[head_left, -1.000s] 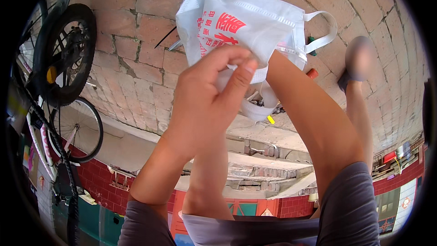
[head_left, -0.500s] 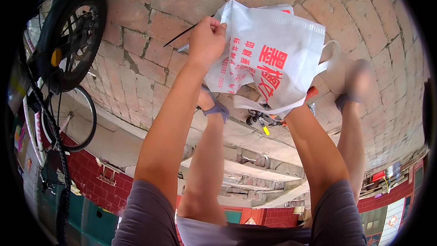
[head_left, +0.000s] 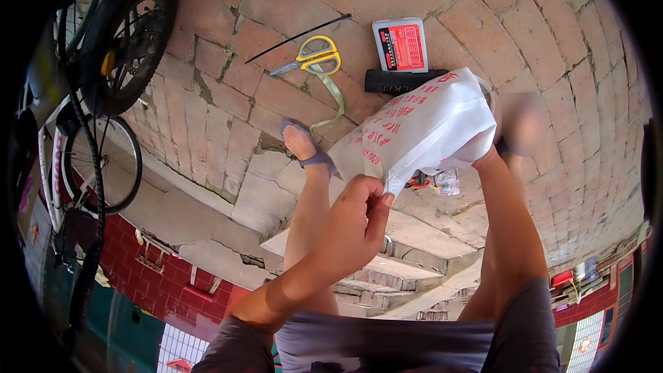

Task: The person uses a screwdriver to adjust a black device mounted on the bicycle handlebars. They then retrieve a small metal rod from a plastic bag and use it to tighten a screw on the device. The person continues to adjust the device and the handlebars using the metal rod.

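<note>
A white cloth-like bag (head_left: 435, 128) with red print hangs between my hands over the brick paving. At its near lower edge my left hand (head_left: 359, 217) pinches the rim between thumb and fingers. My right hand (head_left: 486, 157) reaches in at the bag's right side, its fingers hidden by the white cloth. Just below the bag, partly covered by it, lie small tools with orange and black parts (head_left: 419, 181) and a clear plastic packet (head_left: 447, 182). Beyond the bag lie a black pouch (head_left: 394, 81) and a flat pale case (head_left: 402, 45) with a red and black label.
Yellow-handled scissors (head_left: 311, 56), a thin black strip (head_left: 297, 38) and a pale green strap (head_left: 336, 100) lie on the paving (head_left: 228, 0). Bicycles (head_left: 131, 45) stand at the left. My feet, the left in a grey sandal (head_left: 319, 159), flank the bag; steps (head_left: 414, 255) show nearer me.
My left hand has drawn the bag's edge toward me, down and to the right. The bag has swung away from the scissors, case and pouch, which now show. My right forearm has shifted right.
</note>
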Motion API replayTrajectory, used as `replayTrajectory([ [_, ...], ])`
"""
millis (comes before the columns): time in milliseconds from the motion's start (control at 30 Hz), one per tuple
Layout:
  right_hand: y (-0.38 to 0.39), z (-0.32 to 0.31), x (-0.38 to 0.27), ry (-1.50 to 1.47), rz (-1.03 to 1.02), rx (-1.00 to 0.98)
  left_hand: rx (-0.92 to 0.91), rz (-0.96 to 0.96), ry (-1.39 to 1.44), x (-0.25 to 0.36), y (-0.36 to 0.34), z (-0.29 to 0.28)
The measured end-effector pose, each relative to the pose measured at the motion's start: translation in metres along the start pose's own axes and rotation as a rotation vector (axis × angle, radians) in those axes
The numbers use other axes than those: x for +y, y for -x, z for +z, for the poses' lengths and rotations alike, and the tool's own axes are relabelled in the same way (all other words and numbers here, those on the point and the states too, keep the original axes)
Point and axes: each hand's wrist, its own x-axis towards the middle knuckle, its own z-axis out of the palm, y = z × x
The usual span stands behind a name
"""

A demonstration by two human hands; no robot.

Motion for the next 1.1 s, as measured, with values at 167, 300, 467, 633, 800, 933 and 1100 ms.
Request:
replayTrajectory([
  [167, -0.009, 0.01, -0.009, 0.537, -0.083, 0.432, -0.118, 0.025, -0.075, 0.032, 0.047, -0.028],
  [300, -0.015, 0.011, 0.01, 0.772, -0.033, 0.569, 0.308, -0.138, 0.096, -0.046, -0.009, -0.082],
  [467, -0.018, 0.046, 0.053, 1.153, -0.009, 0.779, 0.425, 0.035, -0.265, -0.146, -0.15, -0.187],
  [633, -0.027, 0.079, 0.114, 1.662, -0.753, 0.611, 0.669, 0.153, -0.94, -0.143, -0.251, -0.19],
  [800, -0.035, 0.108, 0.138, 1.696, -0.3, 0.241, 0.096, 0.871, -0.527, -0.011, -0.16, -0.016],
  [933, -0.04, 0.096, 0.207, 1.363, -0.929, 0.193, -0.671, 0.818, -0.722, -0.033, -0.134, 0.036],
  [1100, -0.023, 0.08, 0.114, 1.203, -0.424, 0.638, -0.194, 0.68, -1.22, -0.096, -0.183, -0.001],
])
